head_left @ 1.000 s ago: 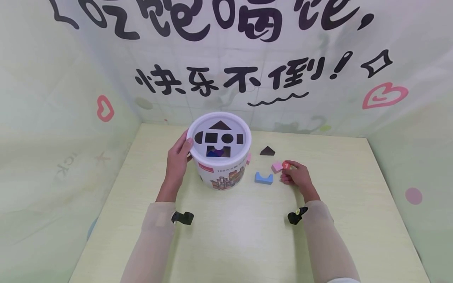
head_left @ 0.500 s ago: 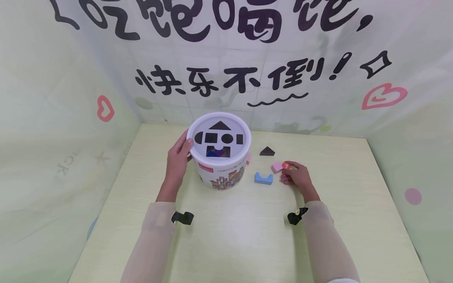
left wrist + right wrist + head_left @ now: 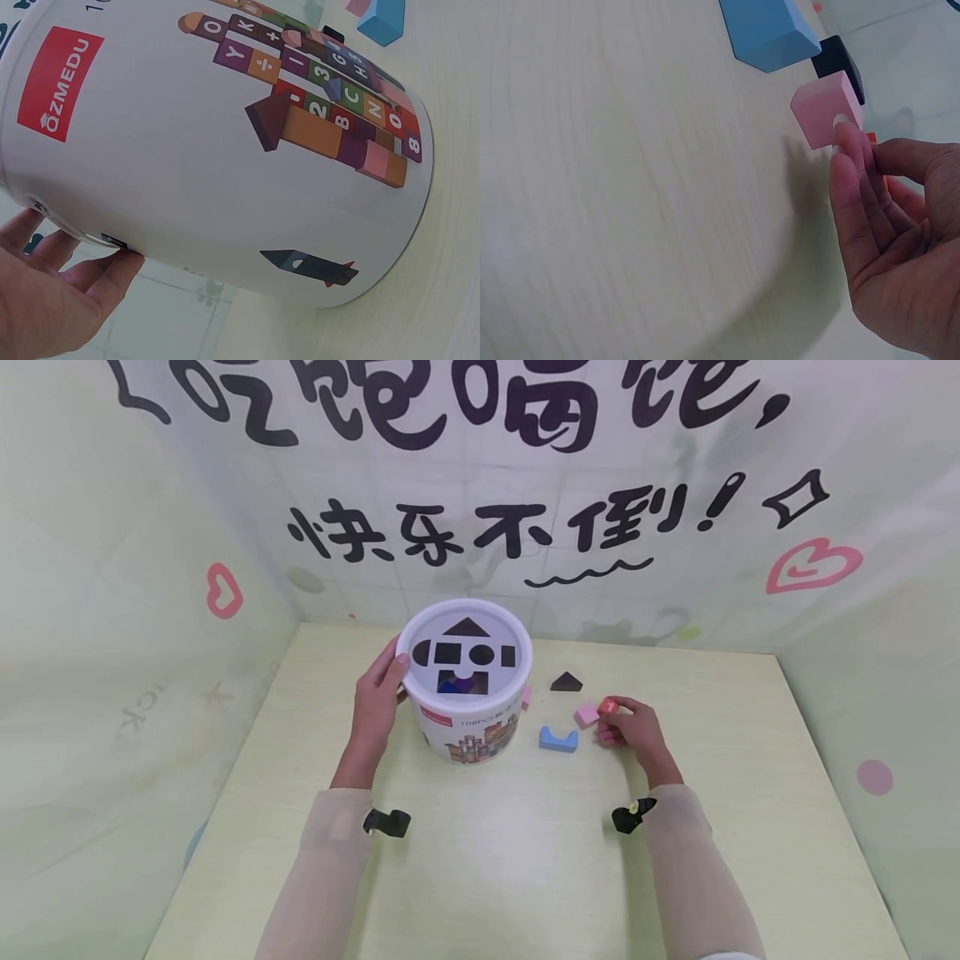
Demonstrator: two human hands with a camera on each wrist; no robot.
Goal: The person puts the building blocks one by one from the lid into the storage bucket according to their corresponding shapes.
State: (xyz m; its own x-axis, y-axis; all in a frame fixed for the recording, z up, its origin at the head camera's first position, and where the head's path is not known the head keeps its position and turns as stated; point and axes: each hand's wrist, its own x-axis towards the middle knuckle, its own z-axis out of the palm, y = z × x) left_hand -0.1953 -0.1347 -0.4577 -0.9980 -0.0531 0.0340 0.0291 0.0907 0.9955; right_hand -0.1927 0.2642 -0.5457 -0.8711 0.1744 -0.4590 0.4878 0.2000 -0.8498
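Observation:
A white bucket printed with toy blocks stands on the table, its lid pierced with shaped holes. My left hand grips its left rim, thumb on top; in the left wrist view the fingers reach round the rim. To the right of the bucket, my right hand pinches a small red block with a white mark. In the right wrist view the fingers mostly cover this block. Beside it lies a pink block, right at my fingertips. A blue block with a curved notch lies nearer the bucket.
A dark triangular block lies farther back. Another pink block peeks out behind the bucket's right side. Blue and purple pieces show through the lid's front hole. A printed cloth wall closes off the table's back.
My right hand has shifted slightly back and right, and the red block has turned a little in its pinch. The left hand and bucket stay in place.

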